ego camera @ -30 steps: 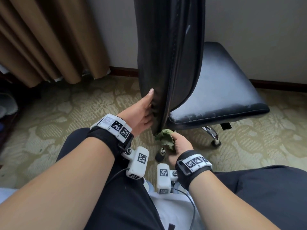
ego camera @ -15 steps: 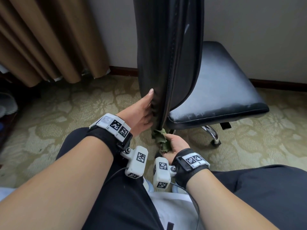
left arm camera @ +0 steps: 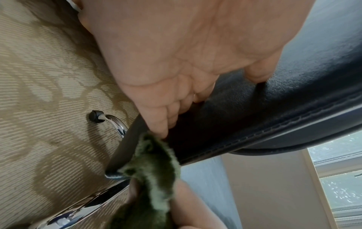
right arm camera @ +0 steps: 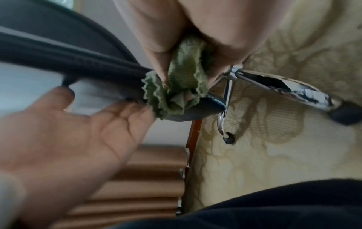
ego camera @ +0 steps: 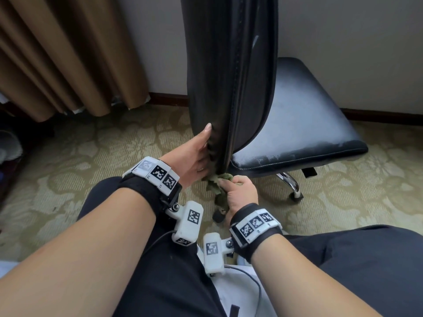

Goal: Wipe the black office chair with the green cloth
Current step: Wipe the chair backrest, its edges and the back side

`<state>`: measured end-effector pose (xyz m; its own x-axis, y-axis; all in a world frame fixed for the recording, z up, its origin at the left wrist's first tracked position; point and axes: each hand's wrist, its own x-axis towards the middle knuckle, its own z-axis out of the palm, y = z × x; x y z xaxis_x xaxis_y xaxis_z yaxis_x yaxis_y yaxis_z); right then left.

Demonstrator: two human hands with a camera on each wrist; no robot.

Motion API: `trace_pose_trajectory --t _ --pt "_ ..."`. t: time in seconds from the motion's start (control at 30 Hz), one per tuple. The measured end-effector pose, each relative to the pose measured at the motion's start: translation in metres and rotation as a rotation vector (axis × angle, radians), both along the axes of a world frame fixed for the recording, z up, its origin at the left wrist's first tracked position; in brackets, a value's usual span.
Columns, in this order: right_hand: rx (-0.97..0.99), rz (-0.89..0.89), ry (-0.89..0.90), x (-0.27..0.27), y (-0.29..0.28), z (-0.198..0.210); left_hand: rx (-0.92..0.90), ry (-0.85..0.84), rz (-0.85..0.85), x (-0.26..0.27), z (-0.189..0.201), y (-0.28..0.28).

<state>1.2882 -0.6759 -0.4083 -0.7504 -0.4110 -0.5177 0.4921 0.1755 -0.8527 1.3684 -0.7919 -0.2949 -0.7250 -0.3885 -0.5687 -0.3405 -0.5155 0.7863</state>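
Observation:
The black office chair stands side-on before me, its tall backrest (ego camera: 229, 76) upright and its worn seat (ego camera: 297, 124) to the right. My left hand (ego camera: 196, 154) grips the backrest's lower rear edge, thumb pointing up and fingers curled onto the leather (left arm camera: 245, 108). My right hand (ego camera: 238, 191) holds the bunched green cloth (ego camera: 217, 186) just under the bottom tip of the backrest. The right wrist view shows the cloth (right arm camera: 180, 86) pinched between thumb and fingers and pressed against the backrest's bottom edge. In the left wrist view the cloth (left arm camera: 154, 167) touches my left fingertips.
Brown curtains (ego camera: 68, 53) hang at the left against a grey wall with a dark baseboard (ego camera: 169, 97). Chrome chair legs (ego camera: 288, 181) with casters spread over the patterned carpet (ego camera: 91, 156). My knees in black trousers (ego camera: 343, 259) fill the foreground.
My right hand has brought the cloth slightly left and up, tight against the bottom of the backrest. The left hand has kept its hold on the backrest.

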Motion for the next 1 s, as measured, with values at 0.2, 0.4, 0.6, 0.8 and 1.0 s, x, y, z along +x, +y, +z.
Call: trace_pose_trajectory --t 0.2,0.4,0.6,0.8,1.0 --pt "0.248 0.218 0.273 -0.006 -0.004 -0.001 0.0 0.001 0.014 -0.001 0.004 -0.001" --pt "0.343 0.205 0.176 -0.003 -0.011 -0.037 -0.003 0.037 0.019 0.002 -0.004 -0.005" --pt "0.322 0.151 -0.004 0.001 -0.014 -0.064 0.011 0.048 0.007 0.002 -0.009 -0.007" --pt "0.259 0.15 -0.103 0.004 -0.023 -0.097 0.014 0.047 0.008 0.0 -0.01 -0.007" --pt "0.205 0.222 -0.121 0.01 -0.03 -0.092 0.005 0.061 0.017 0.0 -0.009 -0.008"
